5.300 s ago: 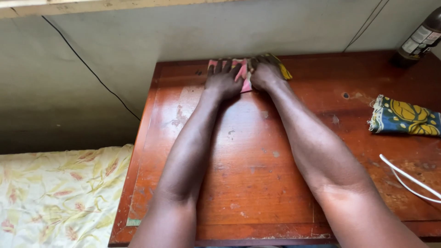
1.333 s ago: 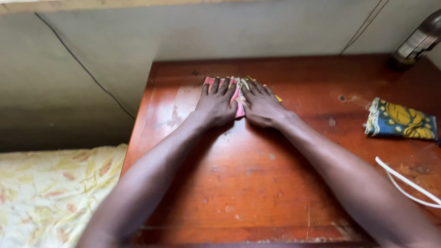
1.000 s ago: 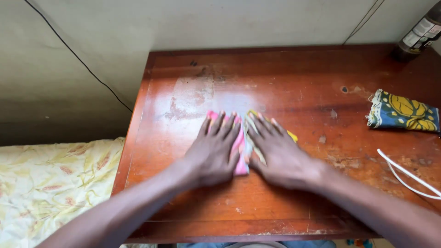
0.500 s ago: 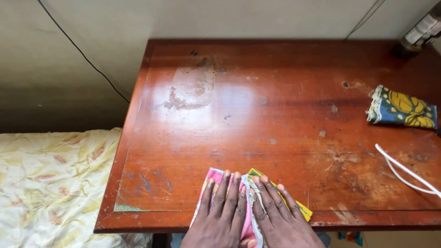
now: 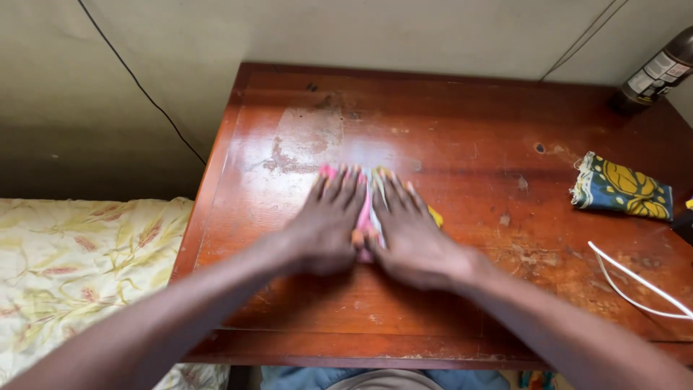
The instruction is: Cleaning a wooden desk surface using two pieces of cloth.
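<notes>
My left hand point(image 5: 328, 220) and my right hand point(image 5: 408, 227) lie flat, side by side, pressing a pink, white and yellow cloth point(image 5: 366, 215) onto the worn red-brown wooden table point(image 5: 447, 155). The fingers of both hands are spread and point toward the wall. Only thin strips of the cloth show between and beside the hands. The hands are blurred from motion, near the middle of the tabletop.
A folded blue and yellow patterned cloth point(image 5: 622, 188) lies at the table's right side. A white cable point(image 5: 635, 285) loops near the right front edge. A dark bottle point(image 5: 653, 72) stands in the back right corner. A yellow floral bedsheet point(image 5: 79, 267) lies left of the table.
Both hands slid the cloth from the back of the table to the front edge, and have now pushed it forward again to the middle.
</notes>
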